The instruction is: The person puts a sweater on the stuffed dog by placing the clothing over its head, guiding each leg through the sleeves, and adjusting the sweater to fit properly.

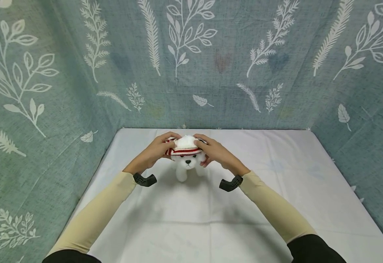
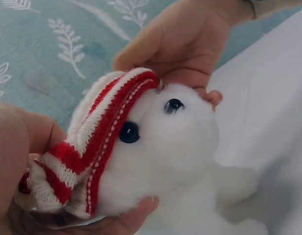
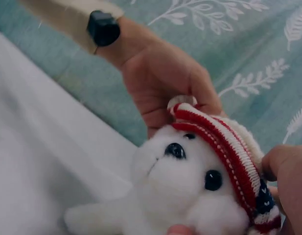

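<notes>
A white plush dog (image 1: 182, 173) with black eyes and nose stands on the white-covered table, facing me. On its head sits a knitted hat (image 2: 103, 126) in red and white stripes, its band just above the eyes; a dark blue patch shows on it in the right wrist view. My left hand (image 1: 157, 149) grips the hat's side at the left, thumb on the front. At the other side my right hand (image 1: 217, 152) pinches the hat's edge, its lower fingers beside the dog's cheek. The back of the hat is hidden.
The white cloth (image 1: 191, 233) covers the table and has creases. Blue-green curtains (image 1: 224, 44) with white leaf prints hang behind the table and along both sides. A black wrist mount (image 1: 145, 180) sits on the left wrist, with a similar black mount (image 1: 230, 183) on the right.
</notes>
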`<act>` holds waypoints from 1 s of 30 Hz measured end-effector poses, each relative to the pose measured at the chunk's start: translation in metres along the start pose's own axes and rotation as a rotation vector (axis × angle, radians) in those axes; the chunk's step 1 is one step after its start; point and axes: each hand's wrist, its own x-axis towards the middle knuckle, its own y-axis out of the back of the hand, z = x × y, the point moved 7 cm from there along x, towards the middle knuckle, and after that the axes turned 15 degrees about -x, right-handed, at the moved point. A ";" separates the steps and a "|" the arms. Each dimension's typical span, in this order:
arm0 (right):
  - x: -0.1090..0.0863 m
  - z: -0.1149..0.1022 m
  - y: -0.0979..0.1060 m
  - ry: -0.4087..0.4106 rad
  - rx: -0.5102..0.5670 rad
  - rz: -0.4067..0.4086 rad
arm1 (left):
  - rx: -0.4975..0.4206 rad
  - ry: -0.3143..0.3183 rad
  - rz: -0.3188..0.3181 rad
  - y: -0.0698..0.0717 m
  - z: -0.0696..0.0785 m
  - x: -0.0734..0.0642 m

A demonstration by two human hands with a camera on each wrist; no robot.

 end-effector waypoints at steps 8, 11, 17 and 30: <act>0.003 0.006 0.000 -0.013 0.099 0.034 | -0.044 0.018 0.055 0.000 -0.005 0.004; 0.003 0.007 -0.001 -0.019 0.120 0.045 | -0.056 0.045 0.079 0.001 -0.010 0.004; 0.002 0.009 -0.004 -0.030 0.154 0.032 | -0.044 0.056 0.058 0.000 -0.016 0.002; -0.001 0.004 -0.004 0.014 0.234 -0.021 | -0.106 0.053 0.043 -0.001 -0.011 -0.001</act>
